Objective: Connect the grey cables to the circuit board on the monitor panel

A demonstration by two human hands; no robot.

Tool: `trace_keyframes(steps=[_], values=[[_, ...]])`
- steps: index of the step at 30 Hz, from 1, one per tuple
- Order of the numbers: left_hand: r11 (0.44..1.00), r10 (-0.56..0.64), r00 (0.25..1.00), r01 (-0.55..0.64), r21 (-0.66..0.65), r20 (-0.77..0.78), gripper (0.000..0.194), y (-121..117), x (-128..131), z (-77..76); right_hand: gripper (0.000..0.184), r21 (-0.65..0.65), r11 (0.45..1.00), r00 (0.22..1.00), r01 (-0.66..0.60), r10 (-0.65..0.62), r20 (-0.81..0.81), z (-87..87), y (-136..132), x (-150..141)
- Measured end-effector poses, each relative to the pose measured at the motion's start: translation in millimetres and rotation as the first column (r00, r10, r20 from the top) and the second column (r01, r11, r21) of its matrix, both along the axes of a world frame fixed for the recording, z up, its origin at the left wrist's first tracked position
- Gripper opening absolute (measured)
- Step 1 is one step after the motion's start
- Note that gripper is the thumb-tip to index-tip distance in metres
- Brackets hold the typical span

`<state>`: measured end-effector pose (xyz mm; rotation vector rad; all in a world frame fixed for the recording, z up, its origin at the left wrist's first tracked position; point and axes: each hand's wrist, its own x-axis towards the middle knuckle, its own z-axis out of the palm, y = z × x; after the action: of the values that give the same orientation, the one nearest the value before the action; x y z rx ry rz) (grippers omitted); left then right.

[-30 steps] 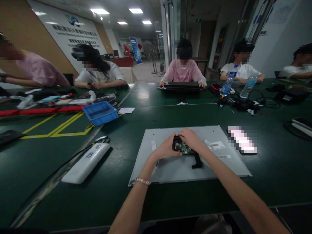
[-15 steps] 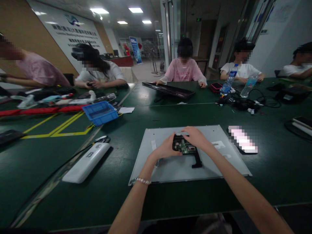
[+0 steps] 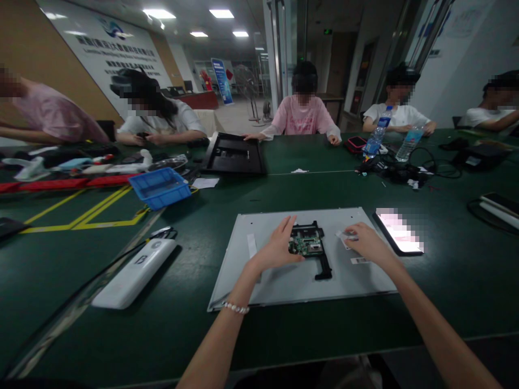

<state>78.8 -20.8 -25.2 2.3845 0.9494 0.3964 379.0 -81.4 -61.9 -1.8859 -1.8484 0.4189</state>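
A green circuit board (image 3: 307, 241) in a black plastic frame (image 3: 324, 266) lies on a flat grey panel (image 3: 279, 289). At the board's left side is my left hand (image 3: 275, 249), open, its fingers stretched out and its thumb apart along the near edge. The hand covers part of the frame's left side. My right hand (image 3: 367, 244) is over the panel's right part, fingertips drawn together at a small whitish, see-through piece (image 3: 343, 236). What exactly the fingertips pinch is hard to make out. A small label (image 3: 358, 261) sits just below that hand.
A phone (image 3: 399, 231) with a lit screen lies right of the panel. To the left are a white power bank (image 3: 135, 273) with a cable and a blue bin (image 3: 160, 189). Across the table, a person's hand touches a black frame-like casing (image 3: 235, 154). Bottles (image 3: 379, 132) and cables stand back right.
My right hand has left the board's far edge and moved right across the panel. My left hand stays at the board. The person opposite has tilted and shifted the black casing leftward.
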Motion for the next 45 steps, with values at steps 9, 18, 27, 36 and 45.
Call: trace_keyframes(steps=[9,18,27,36,45], values=[[0.995,-0.007,0.999,0.010,0.095,-0.037,0.096,-11.6,12.1,9.1,0.019,0.051,0.999,0.993,-0.017,0.023,-0.119,-15.5,7.6,-3.8],[0.991,-0.065,0.992,0.077,0.108,-0.108,0.088,-19.9,20.2,15.3,0.025,0.117,0.992,0.960,0.037,-0.002,-0.280,-13.7,3.2,-11.3],[0.985,-0.113,0.988,0.125,0.121,-0.102,0.080,-22.6,21.8,15.2,0.032,0.153,0.984,0.931,0.096,-0.034,-0.363,8.4,-4.2,-18.7],[0.983,-0.120,0.988,0.133,0.129,-0.100,0.080,-21.7,21.2,8.0,0.080,0.275,0.960,0.912,0.051,0.067,-0.404,99.6,18.8,-48.1],[0.982,-0.116,0.986,0.133,0.137,-0.121,0.078,-22.3,19.8,6.1,0.096,0.315,0.843,0.792,0.435,-0.192,-0.579,79.6,0.9,-1.3]])
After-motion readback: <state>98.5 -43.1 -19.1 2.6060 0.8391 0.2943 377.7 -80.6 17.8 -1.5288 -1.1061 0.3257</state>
